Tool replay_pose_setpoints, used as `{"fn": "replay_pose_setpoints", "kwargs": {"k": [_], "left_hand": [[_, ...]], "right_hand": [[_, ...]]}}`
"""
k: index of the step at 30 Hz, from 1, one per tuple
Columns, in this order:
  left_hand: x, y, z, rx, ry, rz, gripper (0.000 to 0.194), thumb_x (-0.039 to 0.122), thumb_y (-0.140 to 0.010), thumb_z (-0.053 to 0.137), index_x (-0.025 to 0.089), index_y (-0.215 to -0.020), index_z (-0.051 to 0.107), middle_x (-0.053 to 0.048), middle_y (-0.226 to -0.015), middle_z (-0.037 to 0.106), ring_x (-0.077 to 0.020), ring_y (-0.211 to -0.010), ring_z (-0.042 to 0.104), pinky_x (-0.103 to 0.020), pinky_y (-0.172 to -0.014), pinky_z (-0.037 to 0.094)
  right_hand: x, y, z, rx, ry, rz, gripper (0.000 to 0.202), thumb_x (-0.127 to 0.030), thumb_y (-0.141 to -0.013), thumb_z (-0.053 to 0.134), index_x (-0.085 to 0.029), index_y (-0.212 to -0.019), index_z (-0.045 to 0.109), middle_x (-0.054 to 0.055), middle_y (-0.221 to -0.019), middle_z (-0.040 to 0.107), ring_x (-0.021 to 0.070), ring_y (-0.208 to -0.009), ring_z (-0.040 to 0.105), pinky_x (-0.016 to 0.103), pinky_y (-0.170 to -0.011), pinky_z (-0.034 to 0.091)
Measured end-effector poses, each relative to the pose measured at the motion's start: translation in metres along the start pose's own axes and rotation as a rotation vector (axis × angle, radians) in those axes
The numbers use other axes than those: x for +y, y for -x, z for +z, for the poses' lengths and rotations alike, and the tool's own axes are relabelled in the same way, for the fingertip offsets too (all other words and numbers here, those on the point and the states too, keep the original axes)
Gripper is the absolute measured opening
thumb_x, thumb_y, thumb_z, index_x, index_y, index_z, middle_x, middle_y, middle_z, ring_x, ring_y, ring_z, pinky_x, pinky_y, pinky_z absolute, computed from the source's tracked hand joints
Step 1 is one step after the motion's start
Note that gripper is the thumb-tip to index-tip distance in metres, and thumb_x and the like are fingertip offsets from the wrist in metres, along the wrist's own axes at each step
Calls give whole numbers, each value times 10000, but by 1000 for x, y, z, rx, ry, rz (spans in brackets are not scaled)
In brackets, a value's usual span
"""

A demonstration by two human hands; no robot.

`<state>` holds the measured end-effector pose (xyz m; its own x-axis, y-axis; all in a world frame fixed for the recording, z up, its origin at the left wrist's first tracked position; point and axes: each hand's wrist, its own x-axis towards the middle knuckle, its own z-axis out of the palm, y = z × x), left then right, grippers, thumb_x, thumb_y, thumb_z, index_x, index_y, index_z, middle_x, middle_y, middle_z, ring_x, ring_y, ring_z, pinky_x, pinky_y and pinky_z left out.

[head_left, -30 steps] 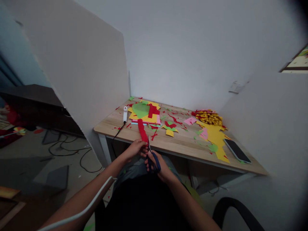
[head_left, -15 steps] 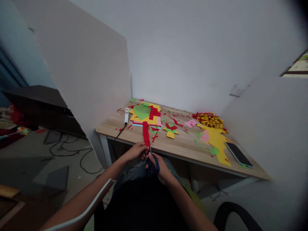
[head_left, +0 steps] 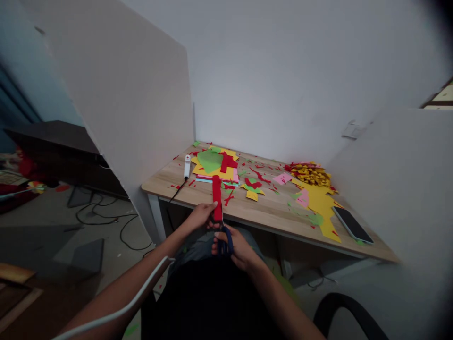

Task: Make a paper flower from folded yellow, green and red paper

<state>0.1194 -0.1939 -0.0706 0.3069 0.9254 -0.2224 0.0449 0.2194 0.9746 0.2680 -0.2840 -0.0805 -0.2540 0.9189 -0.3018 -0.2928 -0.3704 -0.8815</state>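
Between the thumb and fingers of my left hand (head_left: pixel 204 215) is a long red paper strip (head_left: pixel 217 194), pinched near its lower part at the table's front edge. Its upper end reaches toward the stack of coloured paper (head_left: pixel 198 179). My right hand (head_left: pixel 239 245) is closed around the dark blue handles of a pair of scissors (head_left: pixel 226 240). The blades point up along the strip's lower right side; whether they touch the paper I cannot tell. Both hands are over my lap, close together.
On the wooden table (head_left: pixel 262 215) lie red and green scraps. A white hot glue gun (head_left: pixel 187 166) with a black cable stands left. To the right are a pile of yellow curled paper (head_left: pixel 311 177), a yellow sheet (head_left: pixel 320 203) and a phone (head_left: pixel 352 224). White partitions flank the table.
My left hand has risen slightly along the red strip, which now shows straighter and flatter. My right hand and the scissors have turned a little and sit slightly lower.
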Motion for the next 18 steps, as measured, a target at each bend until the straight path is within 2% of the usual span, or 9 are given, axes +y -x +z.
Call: {"fn": "replay_pose_setpoints", "kwargs": {"k": [2,4,8,12,18], "left_hand": [[-2,-5,3,65,10,30,338,443,-854,670,148,-698,619,4,-489,624,-104,-355,527,-189,-371,370],[-2,-9,5,113,23,53,267,354,-902,646,147,-737,604,35,-512,614,-89,-375,527,-183,-387,387],[2,-8,6,165,59,85,217,293,-939,619,136,-791,597,64,-550,589,-70,-408,520,-184,-426,429],[6,-1,8,164,105,101,218,293,-858,656,156,-705,581,29,-513,613,-103,-401,550,-192,-411,430],[12,8,14,111,138,73,161,259,-823,626,165,-702,577,9,-526,631,-153,-432,609,-241,-444,486]], "right_hand": [[1,2,0,13,-32,13,672,-507,-529,922,-180,-1026,611,-51,-673,609,107,-542,574,247,-528,482],[3,4,1,27,-51,15,646,-595,-582,873,-180,-1000,607,-48,-682,592,89,-534,542,221,-501,448],[4,8,3,39,-41,-10,639,-705,-652,778,-199,-997,596,-30,-737,599,93,-567,556,220,-511,443],[3,9,7,26,23,-64,630,-690,-643,797,-207,-1005,617,-30,-747,596,106,-587,574,236,-533,471],[1,3,7,49,120,-142,610,-704,-678,760,-204,-1001,627,-28,-743,588,86,-545,551,193,-443,386]]}}
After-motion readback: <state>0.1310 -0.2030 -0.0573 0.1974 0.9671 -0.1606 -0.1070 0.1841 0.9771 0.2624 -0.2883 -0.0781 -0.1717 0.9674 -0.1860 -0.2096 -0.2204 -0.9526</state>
